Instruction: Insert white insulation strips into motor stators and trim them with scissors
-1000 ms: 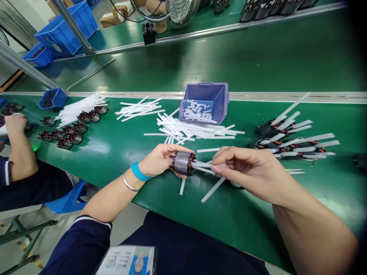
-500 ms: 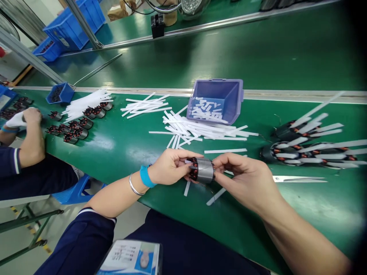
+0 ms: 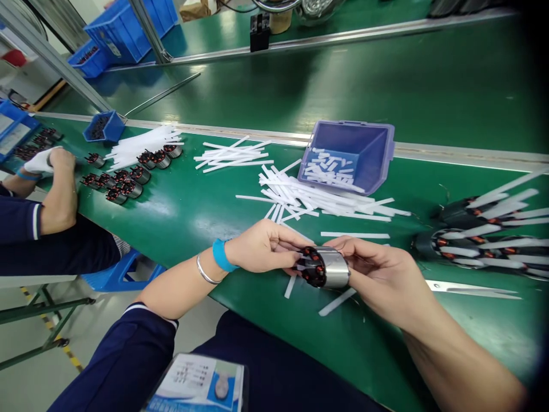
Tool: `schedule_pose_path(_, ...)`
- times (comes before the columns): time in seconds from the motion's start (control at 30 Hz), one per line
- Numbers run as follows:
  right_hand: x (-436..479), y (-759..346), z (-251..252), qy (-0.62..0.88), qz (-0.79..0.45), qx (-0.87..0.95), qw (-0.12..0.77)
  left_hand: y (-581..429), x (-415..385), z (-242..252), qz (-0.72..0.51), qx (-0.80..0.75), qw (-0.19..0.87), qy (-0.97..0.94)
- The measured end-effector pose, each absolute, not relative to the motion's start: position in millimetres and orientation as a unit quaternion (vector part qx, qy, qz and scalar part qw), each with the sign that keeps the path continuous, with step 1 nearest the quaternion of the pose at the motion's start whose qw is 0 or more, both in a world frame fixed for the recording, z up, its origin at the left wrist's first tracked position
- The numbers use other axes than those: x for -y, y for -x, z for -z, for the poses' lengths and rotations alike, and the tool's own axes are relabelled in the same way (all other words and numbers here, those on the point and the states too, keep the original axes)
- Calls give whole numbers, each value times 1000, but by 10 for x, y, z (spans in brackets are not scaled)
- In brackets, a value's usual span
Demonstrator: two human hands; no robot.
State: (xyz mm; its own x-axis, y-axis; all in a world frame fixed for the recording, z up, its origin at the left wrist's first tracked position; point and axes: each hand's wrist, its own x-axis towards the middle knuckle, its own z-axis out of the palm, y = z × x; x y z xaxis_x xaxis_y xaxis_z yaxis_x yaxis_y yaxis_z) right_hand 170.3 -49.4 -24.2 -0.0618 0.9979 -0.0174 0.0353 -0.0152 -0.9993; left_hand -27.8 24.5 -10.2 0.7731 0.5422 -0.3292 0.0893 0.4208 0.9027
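Note:
A motor stator, with a silver steel body and a black end showing copper windings, is held just above the green table. My right hand grips its plain steel end between thumb and fingers. At the wound end, the thumb and fingers of my left hand close on the black rim. A small pale piece shows by the left thumb, too little of it to name. White strips lie on the table beneath and beside the hands. Scissors rest right of my right hand, their handles hidden.
A purple bin of short white pieces stands behind a pile of white strips. Stators with strips stand at the right. Further left are more strips, several bare stators and a co-worker's gloved hand.
The view has swung, so the table things sit differently in the frame. The stator has turned slightly, showing more of its wound end. Both hands stay on it.

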Motion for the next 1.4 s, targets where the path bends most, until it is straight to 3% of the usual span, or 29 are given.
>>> schedule_pose_path(0.2,465,-1738,162,480,-548,523,442,270,-299,119,-111,-292,832,-459)
schedule_pose_path(0.4,438,-1713,187,442,-608,461,471,304,-327,82,-143,-270,854,-422)
schedule_pose_path(0.53,407,-1678,288,534,-462,526,474,386,-402,30,-228,-285,834,-414)
schedule_pose_path(0.63,382,-1616,394,568,-254,663,416,459,-490,-26,-288,-309,798,-429)
schedule_pose_path(0.73,359,-1537,491,575,-154,728,340,493,-543,-64,-320,-348,758,-449)
schedule_pose_path(0.83,346,-1507,521,566,-125,747,325,475,-539,-73,-320,-362,747,-457)
schedule_pose_path(1.03,397,-1664,332,556,-181,677,447,387,-481,-58,-266,-350,769,-464)
schedule_pose_path(1.13,390,-1720,317,540,-219,715,387,371,-474,-55,-252,-350,773,-465)
schedule_pose_path(1.27,285,-1610,462,581,-158,731,321,378,-475,-57,-253,-358,769,-465)
schedule_pose_path(1.4,202,-1490,547,604,-156,705,338,384,-463,-36,-237,-355,767,-479)
